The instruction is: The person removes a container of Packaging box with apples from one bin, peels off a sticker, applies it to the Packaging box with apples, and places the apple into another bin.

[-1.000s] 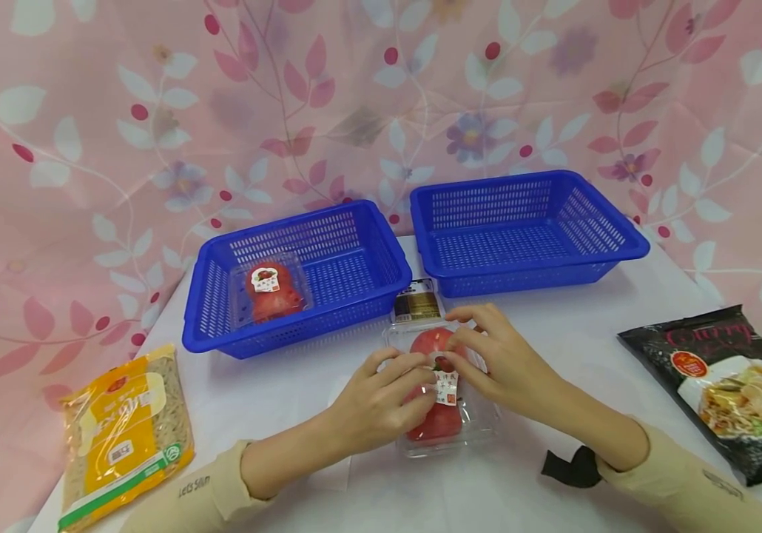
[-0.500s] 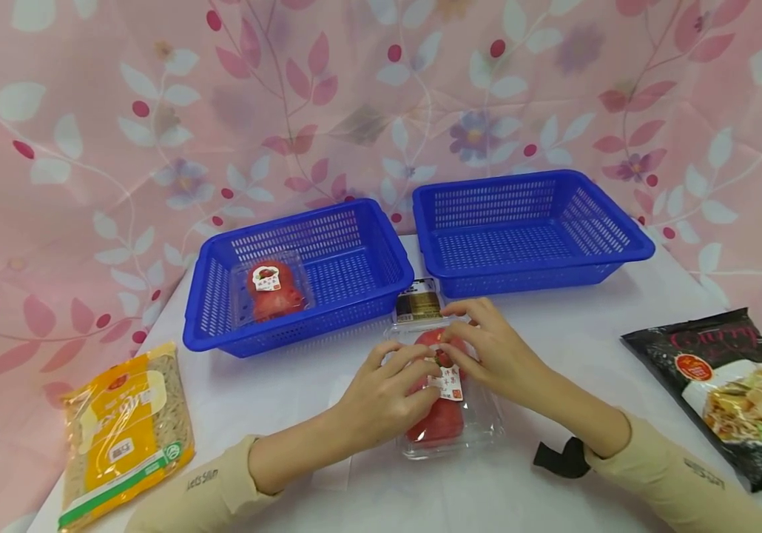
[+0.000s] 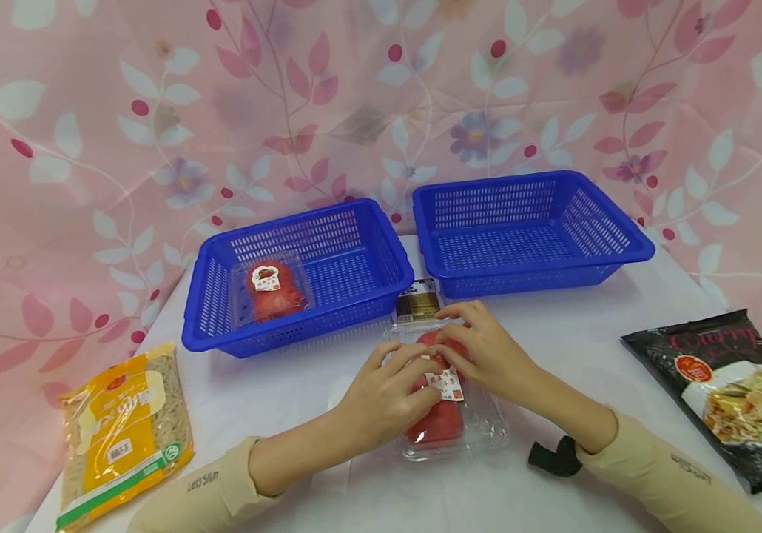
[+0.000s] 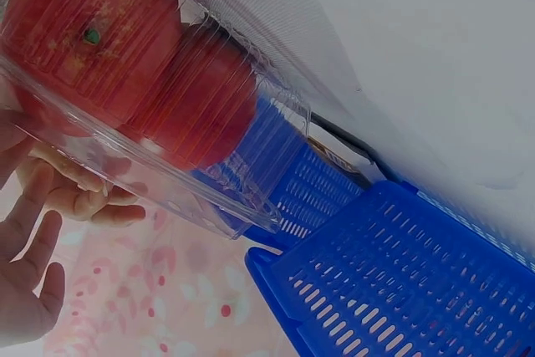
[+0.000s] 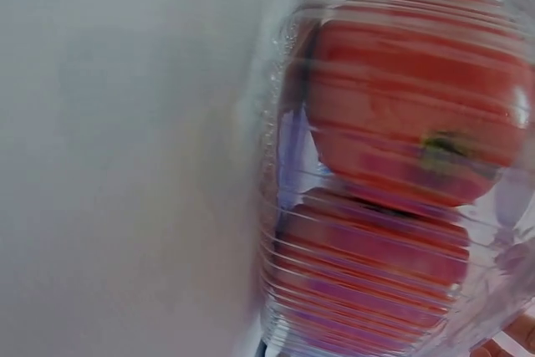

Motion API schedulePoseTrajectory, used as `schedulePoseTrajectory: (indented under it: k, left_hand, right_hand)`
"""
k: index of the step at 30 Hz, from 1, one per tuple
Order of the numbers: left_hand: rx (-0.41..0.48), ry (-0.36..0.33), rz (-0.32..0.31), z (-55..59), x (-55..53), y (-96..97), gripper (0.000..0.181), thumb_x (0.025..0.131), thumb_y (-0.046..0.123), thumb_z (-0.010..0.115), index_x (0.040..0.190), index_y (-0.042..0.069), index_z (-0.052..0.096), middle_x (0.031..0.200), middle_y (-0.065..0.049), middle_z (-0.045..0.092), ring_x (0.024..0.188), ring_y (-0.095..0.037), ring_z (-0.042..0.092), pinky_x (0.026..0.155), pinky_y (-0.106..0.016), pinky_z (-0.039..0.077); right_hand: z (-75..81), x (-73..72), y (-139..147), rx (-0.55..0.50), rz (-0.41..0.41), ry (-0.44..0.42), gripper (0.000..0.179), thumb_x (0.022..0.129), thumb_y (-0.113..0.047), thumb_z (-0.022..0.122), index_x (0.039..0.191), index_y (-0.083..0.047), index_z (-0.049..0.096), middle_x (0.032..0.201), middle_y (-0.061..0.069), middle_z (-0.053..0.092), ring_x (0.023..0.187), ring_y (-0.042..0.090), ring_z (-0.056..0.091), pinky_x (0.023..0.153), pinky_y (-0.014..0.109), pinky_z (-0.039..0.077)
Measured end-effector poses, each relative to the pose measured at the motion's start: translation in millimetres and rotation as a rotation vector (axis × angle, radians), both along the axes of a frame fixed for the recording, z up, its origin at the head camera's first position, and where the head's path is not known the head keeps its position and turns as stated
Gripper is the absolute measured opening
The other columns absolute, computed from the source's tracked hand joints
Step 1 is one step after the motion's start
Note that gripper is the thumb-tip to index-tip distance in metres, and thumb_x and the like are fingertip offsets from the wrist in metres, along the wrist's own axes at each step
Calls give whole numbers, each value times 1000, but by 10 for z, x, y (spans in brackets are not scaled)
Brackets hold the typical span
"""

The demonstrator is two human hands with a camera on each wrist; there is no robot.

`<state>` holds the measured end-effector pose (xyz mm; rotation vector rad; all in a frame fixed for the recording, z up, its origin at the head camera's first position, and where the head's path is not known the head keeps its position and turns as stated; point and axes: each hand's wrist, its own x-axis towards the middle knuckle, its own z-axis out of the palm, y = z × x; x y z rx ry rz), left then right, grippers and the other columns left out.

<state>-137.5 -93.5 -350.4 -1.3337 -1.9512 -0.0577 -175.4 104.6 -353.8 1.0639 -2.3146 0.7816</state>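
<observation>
A clear plastic clamshell box (image 3: 484,433) of red tomatoes (image 3: 436,426) lies on the white table, with a white label (image 3: 449,386) on its lid. My left hand (image 3: 388,400) rests its bent fingers on the label's left side. From the far right, my right hand (image 3: 490,355) touches the lid with bent fingers and covers the label's top. In the left wrist view, fingers (image 4: 29,232) show loosely bent beside the box. The right wrist view shows two tomatoes (image 5: 410,114) through the ribbed plastic; whether either hand lifts the label's edge is hidden.
A blue basket (image 3: 381,296) at left holds another box of tomatoes (image 3: 274,292). A second blue basket (image 3: 527,270) stands right. Between them lies a dark gold package (image 3: 419,302). A yellow noodle bag (image 3: 124,433), a black curry noodle bag (image 3: 727,392) and a black strip (image 3: 554,457) flank the hands.
My right hand has moved slightly left and nearer, its fingers now covering the label's top picture. My left hand has shifted slightly right over the label. The box has barely moved.
</observation>
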Motion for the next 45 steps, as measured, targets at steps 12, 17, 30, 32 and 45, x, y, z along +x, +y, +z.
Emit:
schedulePoseTrajectory:
  k: [12,17,30,32,45]
  left_hand:
    - [-25,-7,15,18,1,-13,11,85,16,60,79,21,67,98,0,62,109,-22,53,89,-39,39]
    - [-15,-21,9,20,-2,-17,7,82,19,64,78,22,68,98,0,62,108,-22,53,91,-39,39]
    - [-21,-17,8,-25,19,-32,13,82,32,68,88,22,73,99,-1,62,106,-22,54,88,-38,41]
    - [-26,-20,7,-29,30,-34,14,81,32,69,89,22,73,99,-1,62,106,-22,54,87,-37,42]
    - [-44,-58,-5,-41,74,-102,11,83,27,67,90,21,73,98,-1,62,108,-23,53,90,-36,42]
  right_hand:
    - [-96,-37,-48,-8,21,73,12,72,-6,75,75,-11,64,102,11,59,96,27,52,81,41,45]
    - [-102,-45,-53,-10,31,82,14,70,-6,76,75,-11,64,102,11,60,96,27,52,80,41,45]
    - [-82,-23,-36,55,24,52,10,73,-13,76,81,-14,71,106,11,60,99,26,50,84,42,44]
    - [-73,-17,-25,60,28,56,10,72,-12,76,80,-14,71,106,11,60,99,26,50,84,41,44]
    - [-36,90,98,127,-33,-56,15,74,-18,76,88,-16,72,111,10,58,102,25,47,84,41,44]
